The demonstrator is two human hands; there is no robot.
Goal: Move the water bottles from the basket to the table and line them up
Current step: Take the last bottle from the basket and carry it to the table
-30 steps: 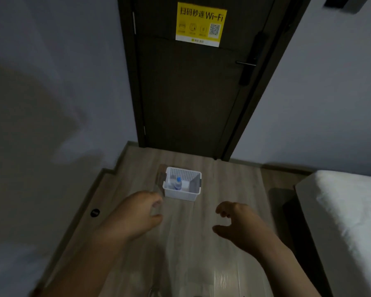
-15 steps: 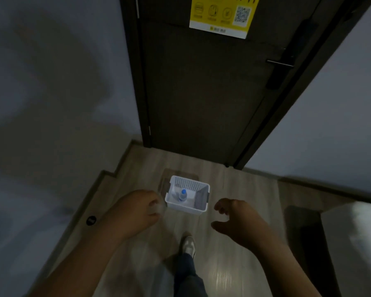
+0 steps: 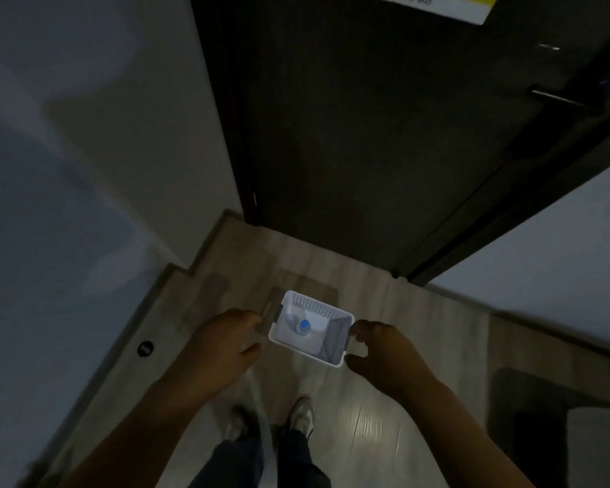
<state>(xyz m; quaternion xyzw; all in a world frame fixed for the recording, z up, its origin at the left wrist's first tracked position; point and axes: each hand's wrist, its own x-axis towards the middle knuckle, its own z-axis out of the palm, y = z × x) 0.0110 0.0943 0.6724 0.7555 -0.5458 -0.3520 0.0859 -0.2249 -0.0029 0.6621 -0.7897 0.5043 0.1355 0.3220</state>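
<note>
On the wood floor (image 3: 402, 311) before the dark door (image 3: 367, 135), the white basket (image 3: 300, 350) is flanked by the left hand (image 3: 226, 343) and the right hand (image 3: 384, 350), both loosely curled and clamped on nothing; contact with its end handles cannot be told. A two-handed lift seems intended, best made with both ends taken evenly and the basket kept level. The blue-capped water bottle (image 3: 304, 327) is stood inside, nearer the left hand.

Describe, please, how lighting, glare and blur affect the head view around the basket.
Head view, light: dim, the white basket brightest, the bottle's blue cap readable. Head view, glare: a shiny patch on the floor by the shoes. Head view, blur: left hand and right hand have soft edges. Head view, distortion: the door leans.
</note>
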